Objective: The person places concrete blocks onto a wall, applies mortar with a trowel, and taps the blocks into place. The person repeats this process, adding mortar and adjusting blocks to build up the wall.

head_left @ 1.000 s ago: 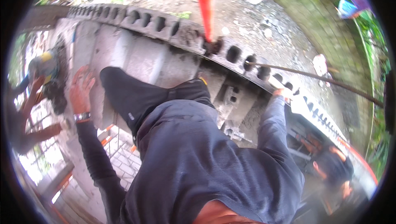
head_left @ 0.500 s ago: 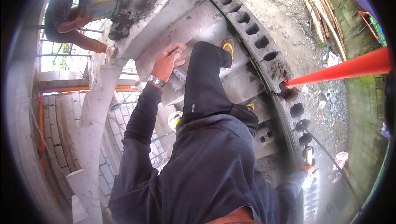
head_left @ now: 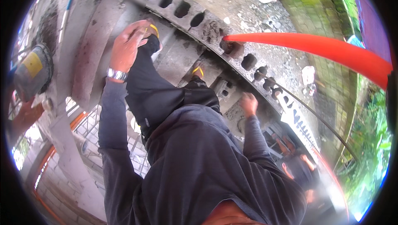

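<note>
In the head view, the left hand (head_left: 126,47), at ten o'clock, is half open, fingers loosely bent, near a yellow sandal strap (head_left: 154,29). At three o'clock, the right hand (head_left: 248,104) curls narrow; what it holds, I cannot tell. A hollow block (head_left: 232,91) lies near, at that hand's ten o'clock.

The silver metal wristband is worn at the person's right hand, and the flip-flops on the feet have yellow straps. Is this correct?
Not entirely: the head view shows the silver metal wristband at the wrist of the left hand, not the right hand. The flip-flops do have yellow straps.
</note>
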Demonstrator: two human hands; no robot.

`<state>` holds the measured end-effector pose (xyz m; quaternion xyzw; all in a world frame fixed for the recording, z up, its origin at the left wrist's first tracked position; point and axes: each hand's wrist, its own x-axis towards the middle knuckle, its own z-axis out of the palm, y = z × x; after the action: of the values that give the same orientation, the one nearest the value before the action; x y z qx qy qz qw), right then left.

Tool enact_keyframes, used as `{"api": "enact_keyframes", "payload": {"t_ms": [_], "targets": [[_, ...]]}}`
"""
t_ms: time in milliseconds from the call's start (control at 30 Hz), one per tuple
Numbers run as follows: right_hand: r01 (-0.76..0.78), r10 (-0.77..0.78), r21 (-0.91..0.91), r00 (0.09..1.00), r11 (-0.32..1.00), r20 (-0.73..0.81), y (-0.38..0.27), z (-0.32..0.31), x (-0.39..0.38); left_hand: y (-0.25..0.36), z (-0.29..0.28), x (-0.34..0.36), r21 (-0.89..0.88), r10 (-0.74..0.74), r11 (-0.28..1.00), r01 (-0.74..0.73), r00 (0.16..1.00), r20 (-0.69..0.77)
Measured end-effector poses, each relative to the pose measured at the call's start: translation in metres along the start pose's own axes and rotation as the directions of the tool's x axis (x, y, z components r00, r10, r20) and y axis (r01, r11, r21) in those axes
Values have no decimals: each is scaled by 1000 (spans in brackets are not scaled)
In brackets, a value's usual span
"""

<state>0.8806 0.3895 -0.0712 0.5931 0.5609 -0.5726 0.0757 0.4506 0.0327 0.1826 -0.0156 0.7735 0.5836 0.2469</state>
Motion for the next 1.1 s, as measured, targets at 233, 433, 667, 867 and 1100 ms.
{"api": "enact_keyframes", "payload": {"t_ms": [233, 433, 667, 867, 1100], "targets": [[549, -552, -446, 822, 707, 136, -164, 190, 29, -55, 76, 130, 354, 3, 930, -99, 965, 262], [323, -442, -660, 897, 678, -15, -236, 264, 59, -96, 74, 170, 450, -20, 875, -179, 915, 404], [257, -366, -686, 930, 681, -15, -258, 280, 74, -70, 69, 206, 653, -110, 727, -213, 902, 417], [282, -512, -675, 844, 681, -164, -253, 295, 54, -50, 75, 215, 643, 122, 696, -319, 935, 332], [444, -621, -677, 783, 587, -25, -262, 305, 60, -89, 83, 203, 719, -64, 647, -253, 922, 382]]}}
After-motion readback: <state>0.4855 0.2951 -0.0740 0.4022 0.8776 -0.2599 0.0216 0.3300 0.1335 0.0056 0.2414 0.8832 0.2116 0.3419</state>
